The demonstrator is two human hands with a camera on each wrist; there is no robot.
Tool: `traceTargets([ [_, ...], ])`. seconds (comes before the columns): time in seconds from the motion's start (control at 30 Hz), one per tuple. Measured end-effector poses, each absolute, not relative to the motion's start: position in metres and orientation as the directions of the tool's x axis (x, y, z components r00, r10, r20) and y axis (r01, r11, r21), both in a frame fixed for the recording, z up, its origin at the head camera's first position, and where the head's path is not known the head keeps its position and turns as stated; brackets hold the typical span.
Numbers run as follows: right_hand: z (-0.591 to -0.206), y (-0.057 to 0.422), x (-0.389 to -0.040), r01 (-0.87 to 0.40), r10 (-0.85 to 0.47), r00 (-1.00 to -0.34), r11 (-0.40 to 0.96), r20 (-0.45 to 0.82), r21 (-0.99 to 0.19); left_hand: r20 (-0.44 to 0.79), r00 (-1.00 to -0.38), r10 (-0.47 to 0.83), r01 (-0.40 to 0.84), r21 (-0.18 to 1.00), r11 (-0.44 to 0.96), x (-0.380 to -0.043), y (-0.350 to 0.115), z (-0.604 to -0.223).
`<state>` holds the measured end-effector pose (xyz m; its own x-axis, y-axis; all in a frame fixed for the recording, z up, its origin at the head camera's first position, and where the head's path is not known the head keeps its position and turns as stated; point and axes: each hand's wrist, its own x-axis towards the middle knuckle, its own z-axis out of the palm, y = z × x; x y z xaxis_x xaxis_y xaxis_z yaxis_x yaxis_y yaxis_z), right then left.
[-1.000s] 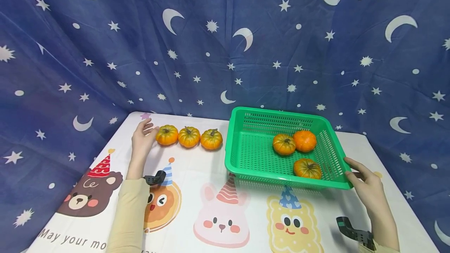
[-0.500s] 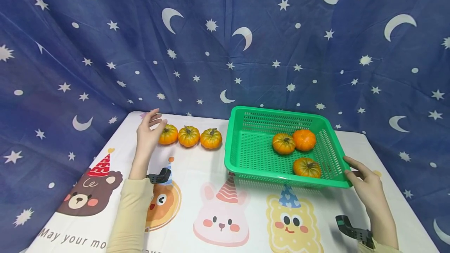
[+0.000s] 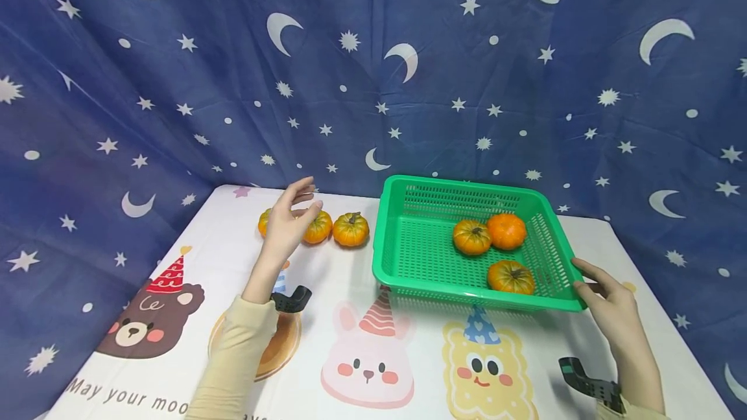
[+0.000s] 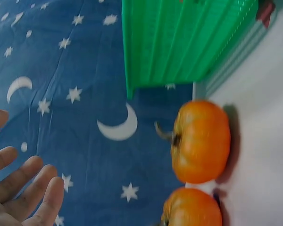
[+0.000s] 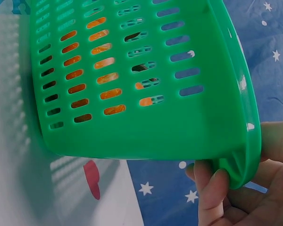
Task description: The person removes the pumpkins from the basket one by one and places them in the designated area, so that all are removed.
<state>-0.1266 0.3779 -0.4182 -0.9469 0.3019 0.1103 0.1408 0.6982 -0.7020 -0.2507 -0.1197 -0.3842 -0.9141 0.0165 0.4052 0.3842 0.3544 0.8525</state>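
My left hand [image 3: 284, 225] is held over the row of three small orange-green pumpkins, fingers spread and holding nothing. It overlaps the left pumpkin [image 3: 263, 222] and part of the middle pumpkin [image 3: 318, 228]; the right pumpkin [image 3: 351, 231] shows whole. In the left wrist view, the relaxed fingers [image 4: 49, 202] are apart from the nearest pumpkin [image 4: 203, 141]. My right hand [image 3: 613, 310] grips the right front corner of a green plastic basket [image 3: 443, 293], thumb and fingers on either side of its rim [image 5: 254, 141]. Inside lie three pumpkins [image 3: 510, 277], grouped toward the right.
A white tablecloth [image 3: 344, 277] with cartoon animal prints covers the table. Behind it hangs a dark blue curtain [image 3: 327, 83] with moons and stars. The basket stands at the back right, just right of the pumpkin row.
My left hand has moved right, from beside the left pumpkin to over the left and middle ones. The right hand, basket and pumpkins stay where they were.
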Motion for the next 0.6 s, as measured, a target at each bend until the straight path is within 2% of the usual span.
traceTargets([
  [0.17, -0.417, 0.377, -0.127, 0.164, 0.311, -0.947, 0.696, 0.086, -0.699, 0.408, -0.907, 0.102, 0.417, 0.845, 0.334, -0.247, -0.097, -0.379],
  [0.6, -0.417, 0.376, -0.125, 0.161, 0.309, -0.948, 0.678, 0.079, -0.717, 0.417, -0.867, 0.274, 0.496, 0.774, 0.393, -0.247, -0.046, -0.355],
])
